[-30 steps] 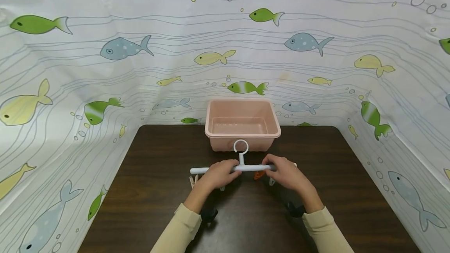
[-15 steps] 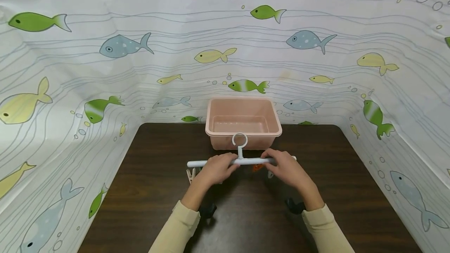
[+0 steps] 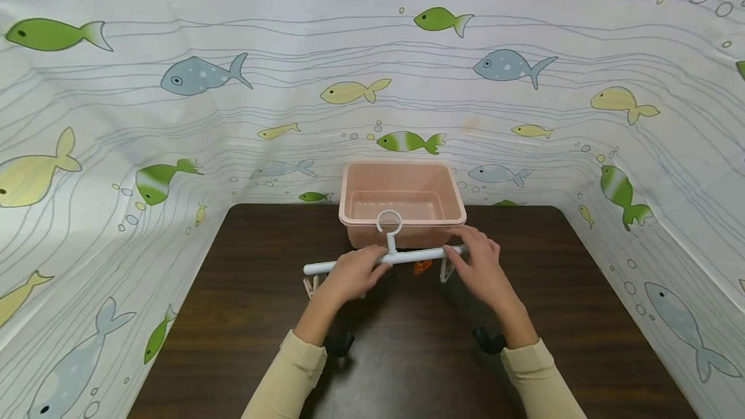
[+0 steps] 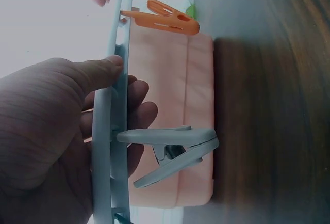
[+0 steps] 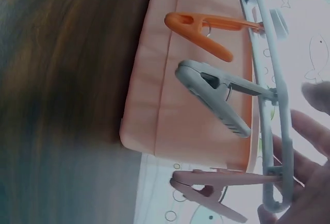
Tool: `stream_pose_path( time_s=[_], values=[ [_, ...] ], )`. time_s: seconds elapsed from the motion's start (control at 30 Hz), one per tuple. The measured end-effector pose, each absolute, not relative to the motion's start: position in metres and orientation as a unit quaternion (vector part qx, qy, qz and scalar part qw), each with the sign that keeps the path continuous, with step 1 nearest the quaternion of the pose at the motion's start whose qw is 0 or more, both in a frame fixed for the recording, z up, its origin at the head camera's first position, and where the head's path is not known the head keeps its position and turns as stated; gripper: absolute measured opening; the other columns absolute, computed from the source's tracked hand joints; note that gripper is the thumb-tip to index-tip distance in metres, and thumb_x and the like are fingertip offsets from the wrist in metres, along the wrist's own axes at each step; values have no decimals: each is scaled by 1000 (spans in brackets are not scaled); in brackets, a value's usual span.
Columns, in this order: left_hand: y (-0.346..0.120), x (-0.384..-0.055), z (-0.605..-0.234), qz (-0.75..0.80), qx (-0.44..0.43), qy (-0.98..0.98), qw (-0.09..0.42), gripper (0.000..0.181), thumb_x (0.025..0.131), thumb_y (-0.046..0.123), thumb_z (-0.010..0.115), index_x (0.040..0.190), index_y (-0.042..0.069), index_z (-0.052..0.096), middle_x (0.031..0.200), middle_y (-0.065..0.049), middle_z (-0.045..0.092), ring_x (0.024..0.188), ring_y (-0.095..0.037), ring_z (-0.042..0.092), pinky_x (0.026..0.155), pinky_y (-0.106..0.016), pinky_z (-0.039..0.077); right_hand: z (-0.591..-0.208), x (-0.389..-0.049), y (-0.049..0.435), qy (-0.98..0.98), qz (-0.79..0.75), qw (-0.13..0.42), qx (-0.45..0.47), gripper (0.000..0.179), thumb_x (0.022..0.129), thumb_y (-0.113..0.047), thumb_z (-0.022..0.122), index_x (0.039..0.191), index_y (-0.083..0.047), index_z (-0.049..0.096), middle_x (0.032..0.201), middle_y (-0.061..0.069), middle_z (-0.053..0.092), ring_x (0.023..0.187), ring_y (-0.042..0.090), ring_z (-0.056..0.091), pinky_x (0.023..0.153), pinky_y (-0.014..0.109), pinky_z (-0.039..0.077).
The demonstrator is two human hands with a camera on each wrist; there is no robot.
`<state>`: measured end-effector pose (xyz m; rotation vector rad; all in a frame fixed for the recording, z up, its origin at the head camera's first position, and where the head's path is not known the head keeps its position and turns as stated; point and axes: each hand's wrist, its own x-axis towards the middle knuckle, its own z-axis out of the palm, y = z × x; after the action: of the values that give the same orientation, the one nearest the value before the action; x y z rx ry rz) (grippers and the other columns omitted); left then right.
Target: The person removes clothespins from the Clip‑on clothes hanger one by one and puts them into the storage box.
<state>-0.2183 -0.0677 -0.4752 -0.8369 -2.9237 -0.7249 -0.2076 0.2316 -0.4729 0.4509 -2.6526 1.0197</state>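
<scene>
A pale clip hanger (image 3: 414, 255) with a round hook is held up over the table, its right end raised. My left hand (image 3: 352, 273) grips its bar left of the hook, thumb on the near side and fingers behind. At the right part of the bar my right hand (image 3: 480, 270) has its fingers spread; in the right wrist view its thumb stands apart from the bar. Below the bar hang an orange clothespin (image 5: 203, 28), a grey clothespin (image 5: 214, 92) and a pink clothespin (image 5: 211, 188). Another grey clothespin (image 4: 170, 144) hangs by my left fingers.
Behind the hanger a pink plastic bin (image 3: 401, 176) stands at the back of the dark wooden table (image 3: 401, 367). A white sheet (image 3: 279, 37) printed with fish surrounds the table's back and sides.
The hanger has risen and shifted left, and its bar now tilts up to the right. My right hand has moved up, its fingers loosening from the bar. The left hand keeps its grip.
</scene>
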Motion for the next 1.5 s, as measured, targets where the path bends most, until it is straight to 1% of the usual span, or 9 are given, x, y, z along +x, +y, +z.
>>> stream_pose_path(
  time_s=[0.17, 0.33, 0.5, 0.7, 0.8, 0.93, 1.07, 1.23, 1.5],
  values=[
    [-72, -220, -471, -230, -265, -936, 25, 27, 109, 33, 66, 130, 15, 69, 123, 0, 74, 106, -23, 72, 89, -50, 58, -477, -209, 231, -879, 442, 140, 112, 60, 109, -23, 68, 161, -14, 40, 162, 17, 42, 121, 36, 52, 100, 46, 41],
    [-75, -220, -467, -228, -263, -937, 31, 24, 109, 32, 67, 127, 16, 69, 119, 1, 73, 99, -22, 71, 85, -48, 58, -484, -207, 230, -829, 540, 132, 68, 67, 112, -21, 62, 168, -20, 25, 165, 17, 38, 107, 29, 60, 75, 22, 49],
    [-77, -222, -466, -219, -262, -939, 37, 26, 109, 33, 67, 127, 16, 69, 122, 1, 74, 101, -23, 72, 86, -49, 58, -492, -207, 230, -792, 593, 131, 62, 70, 112, -15, 59, 169, -22, 18, 169, 13, 32, 75, 23, 56, 67, 25, 52],
    [-80, -221, -462, -231, -257, -938, 26, 24, 109, 33, 66, 127, 16, 69, 123, 0, 73, 100, -22, 71, 87, -49, 57, -496, -208, 232, -762, 631, 135, 49, 67, 112, -11, 57, 167, -14, 19, 158, 20, 43, 87, 15, 62, 74, 22, 53],
    [-82, -220, -459, -238, -255, -937, 22, 24, 109, 32, 66, 127, 16, 68, 124, 0, 73, 101, -23, 70, 88, -50, 57, -498, -209, 234, -759, 636, 125, 53, 64, 113, -11, 56, 166, -10, 21, 136, 28, 57, 88, 11, 63, 78, 24, 54],
    [-85, -220, -457, -248, -253, -935, 20, 24, 109, 32, 66, 127, 16, 68, 124, 0, 72, 103, -23, 70, 89, -50, 56, -500, -207, 234, -762, 634, 115, 66, 58, 114, -13, 53, 165, -9, 26, 109, 21, 63, 82, 10, 66, 77, 26, 54],
    [-88, -218, -455, -251, -244, -937, 18, 25, 109, 33, 66, 128, 16, 67, 127, 0, 72, 106, -23, 71, 90, -50, 56, -501, -206, 233, -753, 644, 113, 78, 55, 115, -13, 52, 164, -10, 28, 106, 9, 66, 81, 12, 69, 74, 26, 56],
    [-90, -217, -451, -256, -239, -937, 18, 30, 110, 33, 65, 133, 15, 67, 134, -2, 72, 115, -27, 71, 96, -53, 56, -501, -206, 230, -734, 665, 114, 77, 54, 113, -10, 56, 161, -7, 32, 102, 11, 71, 77, 12, 65, 70, 25, 58],
    [-93, -217, -452, -259, -236, -936, 21, 23, 109, 31, 66, 127, 16, 68, 128, 0, 72, 106, -23, 71, 92, -50, 56, -500, -206, 230, -733, 668, 107, 72, 32, 114, -15, 56, 142, 0, 51, 94, 4, 72, 72, 12, 64, 73, 25, 59]
  ],
)
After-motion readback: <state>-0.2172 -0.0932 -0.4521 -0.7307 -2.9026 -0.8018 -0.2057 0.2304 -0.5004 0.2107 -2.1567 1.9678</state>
